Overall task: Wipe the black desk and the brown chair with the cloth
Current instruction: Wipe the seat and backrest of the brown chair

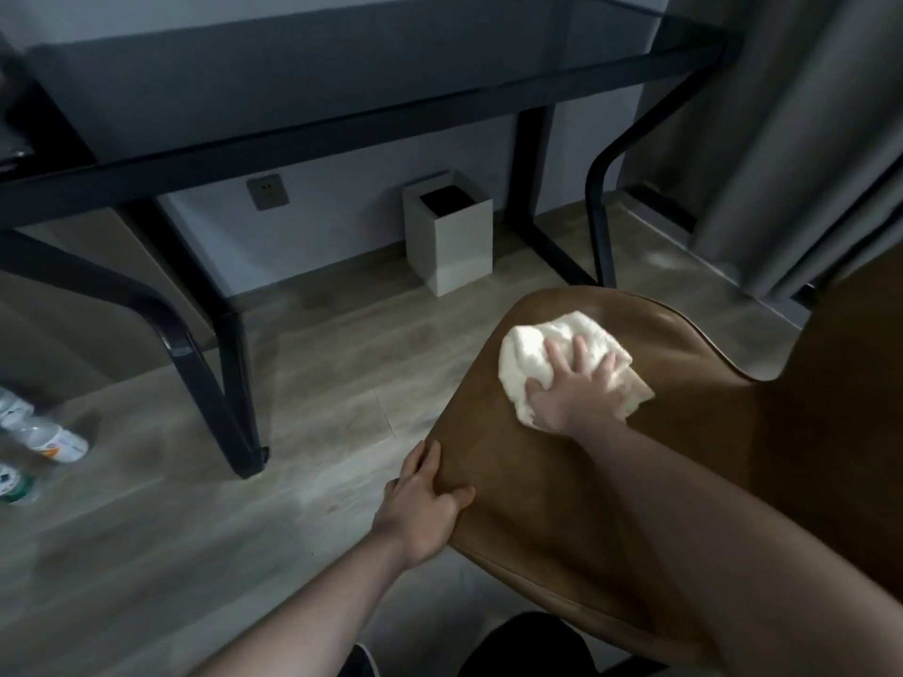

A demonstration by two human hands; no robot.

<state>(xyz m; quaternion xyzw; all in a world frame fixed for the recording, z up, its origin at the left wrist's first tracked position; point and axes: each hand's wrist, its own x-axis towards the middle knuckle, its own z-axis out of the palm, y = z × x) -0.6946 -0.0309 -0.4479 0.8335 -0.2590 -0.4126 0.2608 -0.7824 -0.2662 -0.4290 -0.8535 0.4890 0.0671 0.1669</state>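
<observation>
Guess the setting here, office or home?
Probably a home bedroom or study, possibly a hotel room: black desk against the wall, grey curtains to the floor, small white bin, brown chair on wood-look flooring.

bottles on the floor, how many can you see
3, all at the left edge on the floor beside the desk leg: one bottle farthest back, a second bottle with an orange label in the middle, a third bottle with green nearest. More may lie outside the frame.

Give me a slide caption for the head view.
Right hand presses white cloth on brown chair; left hand grips its edge.
</observation>
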